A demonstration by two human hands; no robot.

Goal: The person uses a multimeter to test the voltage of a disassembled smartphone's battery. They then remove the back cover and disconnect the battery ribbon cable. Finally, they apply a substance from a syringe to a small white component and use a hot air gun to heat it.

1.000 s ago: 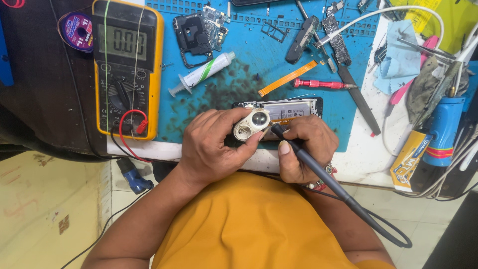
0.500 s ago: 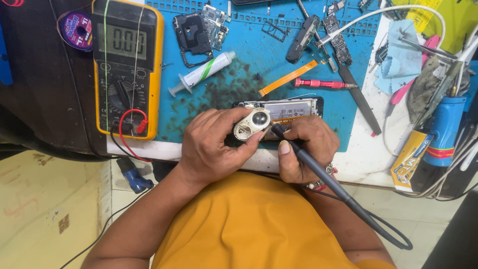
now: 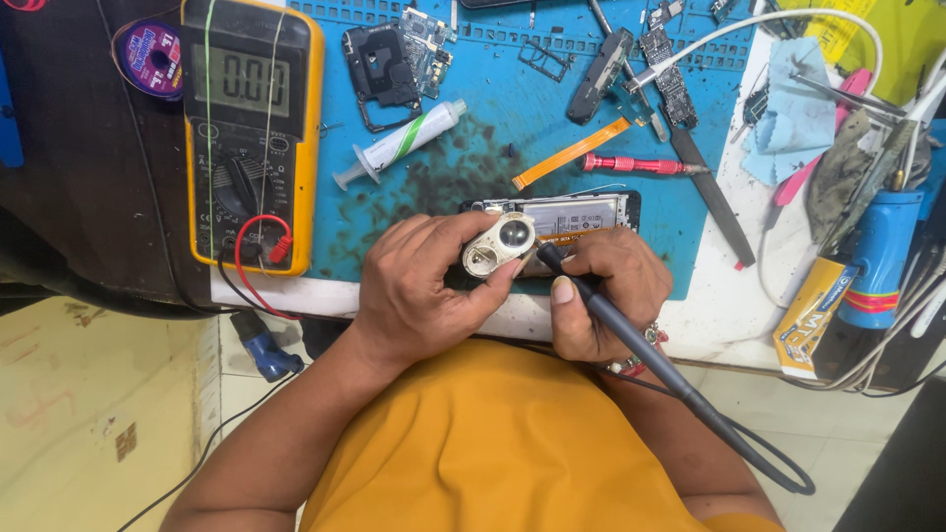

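Note:
An opened phone (image 3: 572, 215) lies on the blue work mat (image 3: 493, 118), its insides showing. My left hand (image 3: 419, 286) holds a small metal magnifier loupe (image 3: 498, 246) over the phone's near-left corner. My right hand (image 3: 601, 296) grips a dark soldering iron (image 3: 611, 330) like a pen; its tip points at the phone's near edge, just beside the loupe. The iron's black cable (image 3: 759, 463) trails down to the right past my orange shirt.
A yellow multimeter (image 3: 251, 128) with red and black leads sits at the left. On the mat lie a paste syringe (image 3: 404, 143), an orange flex strip (image 3: 572, 153), a red screwdriver (image 3: 631, 164), phone parts and a circuit board (image 3: 670, 79). Tools, cloth and cables crowd the right side.

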